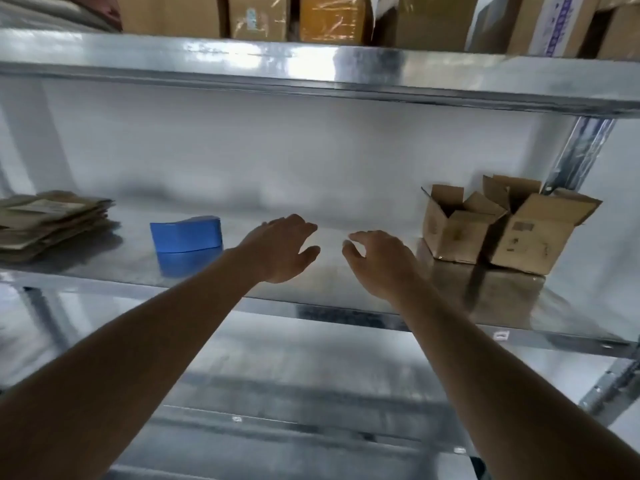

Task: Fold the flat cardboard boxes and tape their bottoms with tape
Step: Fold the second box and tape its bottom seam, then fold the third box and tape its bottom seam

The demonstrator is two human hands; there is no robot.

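A stack of flat cardboard boxes [52,221] lies at the left end of the middle metal shelf [207,275]. A blue roll of tape [186,234] stands to its right. Two folded cardboard boxes [453,225] [533,233] with open top flaps sit at the right end. My left hand [282,249] and my right hand [379,259] hover side by side over the bare middle of the shelf, fingers relaxed, holding nothing. The left hand is right of the tape; the right hand is left of the folded boxes.
An upper shelf [311,65] carries several taped cartons [332,17]. A lower shelf [277,368] runs beneath my forearms. A steel upright [571,154] stands behind the folded boxes at the right. A white wall backs the rack.
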